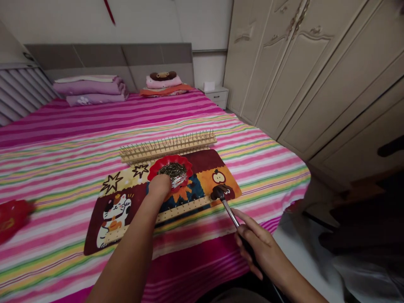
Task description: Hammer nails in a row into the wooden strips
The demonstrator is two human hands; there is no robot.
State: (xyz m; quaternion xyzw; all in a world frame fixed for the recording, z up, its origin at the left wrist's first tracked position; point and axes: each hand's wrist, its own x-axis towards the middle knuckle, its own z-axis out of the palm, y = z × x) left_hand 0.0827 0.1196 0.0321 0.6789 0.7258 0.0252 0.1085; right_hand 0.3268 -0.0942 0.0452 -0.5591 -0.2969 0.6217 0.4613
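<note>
My left hand (160,185) reaches over the near rim of a red scalloped dish (154,169), which holds a heap of thin metal nails (173,170). Its fingers are hidden from me. In my right hand (255,243) is a hammer (232,216) with a shiny metal shaft and a dark grip. The dark hammer head rests at or just above the right end of a pale wooden strip (186,207). Small nails or holes line this strip, and my left forearm covers its middle. Under it lies a patterned mat (134,210) with a cat picture.
Behind the dish stand wooden strips (170,148) bristling with upright nails. Another red dish (14,216) sits at the far left on the striped bed cover (47,176). Folded bedding (94,88) lies by the headboard. A wardrobe (299,63) stands at the right.
</note>
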